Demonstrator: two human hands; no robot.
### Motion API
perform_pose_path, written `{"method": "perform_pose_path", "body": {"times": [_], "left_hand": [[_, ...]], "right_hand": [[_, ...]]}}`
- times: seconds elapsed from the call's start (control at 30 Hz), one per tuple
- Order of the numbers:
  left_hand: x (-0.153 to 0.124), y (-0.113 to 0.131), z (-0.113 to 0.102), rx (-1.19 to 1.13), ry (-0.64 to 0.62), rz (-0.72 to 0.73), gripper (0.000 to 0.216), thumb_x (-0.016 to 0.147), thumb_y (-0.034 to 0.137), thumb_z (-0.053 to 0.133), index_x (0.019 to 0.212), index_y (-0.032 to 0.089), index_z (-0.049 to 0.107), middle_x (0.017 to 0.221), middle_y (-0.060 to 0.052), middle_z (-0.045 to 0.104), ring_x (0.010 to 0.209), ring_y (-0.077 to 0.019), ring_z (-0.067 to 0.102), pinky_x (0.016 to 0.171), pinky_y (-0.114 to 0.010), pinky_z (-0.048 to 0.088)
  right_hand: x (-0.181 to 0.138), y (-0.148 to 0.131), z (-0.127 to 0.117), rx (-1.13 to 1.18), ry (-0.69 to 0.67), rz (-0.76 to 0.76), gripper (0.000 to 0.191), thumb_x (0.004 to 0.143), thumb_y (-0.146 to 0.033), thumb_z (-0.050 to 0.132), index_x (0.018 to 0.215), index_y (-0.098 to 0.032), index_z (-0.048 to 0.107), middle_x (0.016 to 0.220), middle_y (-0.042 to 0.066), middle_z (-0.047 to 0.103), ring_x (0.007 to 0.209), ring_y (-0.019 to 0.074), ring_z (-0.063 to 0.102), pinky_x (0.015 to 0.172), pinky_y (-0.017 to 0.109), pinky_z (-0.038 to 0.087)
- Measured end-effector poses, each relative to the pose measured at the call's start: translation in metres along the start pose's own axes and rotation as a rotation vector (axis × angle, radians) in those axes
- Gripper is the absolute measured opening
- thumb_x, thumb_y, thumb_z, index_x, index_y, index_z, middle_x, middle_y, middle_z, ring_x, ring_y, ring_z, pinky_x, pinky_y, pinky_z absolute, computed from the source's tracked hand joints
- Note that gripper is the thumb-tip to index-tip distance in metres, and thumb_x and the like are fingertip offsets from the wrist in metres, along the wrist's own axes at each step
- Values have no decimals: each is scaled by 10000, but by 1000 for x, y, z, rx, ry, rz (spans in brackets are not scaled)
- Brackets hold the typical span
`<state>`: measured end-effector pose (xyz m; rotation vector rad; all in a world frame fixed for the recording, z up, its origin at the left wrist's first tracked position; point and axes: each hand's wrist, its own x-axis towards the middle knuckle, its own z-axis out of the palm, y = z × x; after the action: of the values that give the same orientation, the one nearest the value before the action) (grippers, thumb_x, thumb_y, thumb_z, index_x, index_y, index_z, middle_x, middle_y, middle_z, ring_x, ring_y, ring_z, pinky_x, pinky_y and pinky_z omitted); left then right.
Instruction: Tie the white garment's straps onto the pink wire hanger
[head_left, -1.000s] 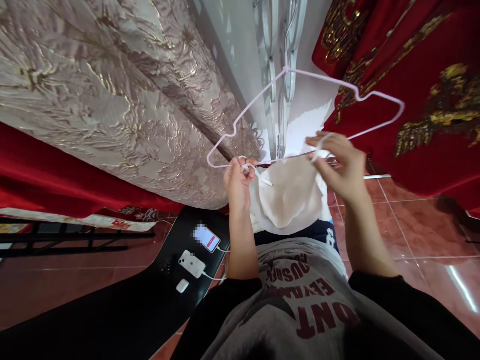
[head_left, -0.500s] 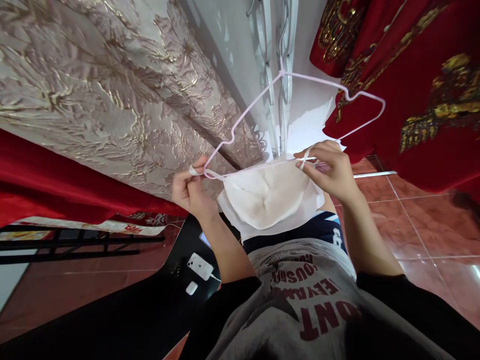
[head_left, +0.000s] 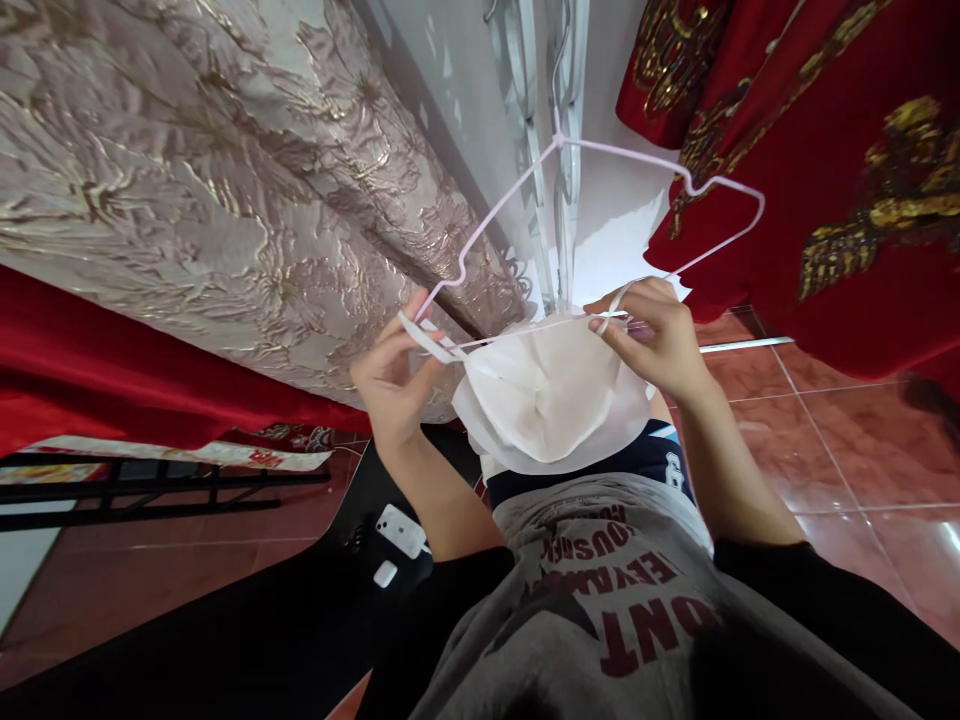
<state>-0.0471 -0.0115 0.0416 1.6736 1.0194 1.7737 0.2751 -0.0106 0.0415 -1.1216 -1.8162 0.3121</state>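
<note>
A pale pink hanger hangs upright in front of me, its hook up by a white metal rack. Below its bottom bar droops a white padded cloth garment with sheer edges and thin straps. At the hanger's left corner, my left hand is closed on the garment's white strap, with the strap looped over the fingers and the corner partly hidden. My right hand pinches the other strap against the bottom bar, right of the garment.
Embossed beige fabric hangs at the left, and red garments with gold sequins at the right. A white rack stands behind the hanger. A phone and a small white case lie on a black surface beside me.
My left hand has pulled its strap into a wider loop over the hanger's left corner. The garment has shifted slightly right, while my right hand has barely moved.
</note>
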Motion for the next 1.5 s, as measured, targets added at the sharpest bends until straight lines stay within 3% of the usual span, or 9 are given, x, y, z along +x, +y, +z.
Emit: {"method": "perform_pose_path", "body": {"times": [0.17, 0.4, 0.57, 0.67, 0.83, 1.13, 1.2, 1.4, 1.5], "left_hand": [[21, 18, 26, 123, 105, 77, 97, 936, 272, 839, 1018, 291, 887, 952, -30, 781, 920, -192, 728, 849, -338, 563], [49, 31, 43, 314, -52, -51, 235, 988, 235, 675, 763, 207, 739, 737, -7, 569, 697, -155, 528, 689, -308, 452], [39, -5, 44, -9, 287, -324, 340, 955, 477, 729, 752, 209, 682, 677, 6, 639, 595, -124, 563, 619, -259, 474], [17, -26, 53, -270, 343, -509, 446, 873, 648, 786, 867, 214, 684, 753, -25, 727, 663, -147, 684, 680, -267, 552], [-16, -38, 80, -388, 387, -435, 506, 882, 722, 769, 910, 226, 677, 821, -48, 785, 815, -175, 778, 795, -277, 585], [-1, -53, 65, -320, 418, -378, 604, 814, 833, 755, 853, 240, 644, 783, -19, 746, 817, -207, 796, 837, -322, 605], [2, -52, 61, -303, 402, -391, 599, 835, 835, 732, 842, 244, 632, 772, -13, 736, 800, -202, 792, 869, -339, 617], [-5, -48, 69, -323, 361, -442, 542, 911, 770, 704, 867, 235, 632, 777, -16, 753, 755, -178, 776, 858, -330, 627], [-9, -45, 76, -345, 341, -492, 504, 953, 722, 691, 890, 224, 646, 784, -33, 768, 768, -178, 784, 841, -316, 624]], "right_hand": [[-7, -3, 9, -64, 109, -18, 350, 1009, -578, 644, 847, -288, 755, 780, 14, 714, 838, 229, 632, 888, 451, 449], [-10, -1, 11, -36, 117, -100, 231, 1002, -477, 694, 915, -274, 764, 841, 11, 736, 857, 220, 635, 879, 435, 445], [-9, 4, 14, -63, 41, -100, 232, 1022, -465, 669, 1071, -284, 806, 955, 23, 792, 942, 234, 688, 943, 452, 474], [-10, 5, 19, -91, 46, -94, 259, 1020, -470, 672, 1142, -286, 808, 1035, 37, 819, 983, 248, 714, 981, 478, 498], [-13, 2, 24, -26, 67, -91, 226, 990, -444, 724, 1162, -326, 811, 1173, 22, 839, 1139, 274, 764, 1116, 569, 530], [-7, 67, -32, 143, 990, 16, 140, 904, -282, 836, 1036, -239, 848, 974, 33, 792, 902, 207, 764, 851, 421, 609], [6, 64, -46, 143, 935, 2, 118, 903, -284, 827, 1014, -248, 849, 960, 15, 785, 894, 188, 759, 840, 397, 598], [50, 7, -62, -79, 317, 150, 151, 794, -204, 860, 761, -240, 718, 728, 22, 690, 691, 175, 639, 709, 396, 548], [52, 0, -53, -162, 396, -6, 147, 822, -209, 805, 889, -258, 683, 911, 61, 684, 915, 248, 675, 882, 480, 572]]}}
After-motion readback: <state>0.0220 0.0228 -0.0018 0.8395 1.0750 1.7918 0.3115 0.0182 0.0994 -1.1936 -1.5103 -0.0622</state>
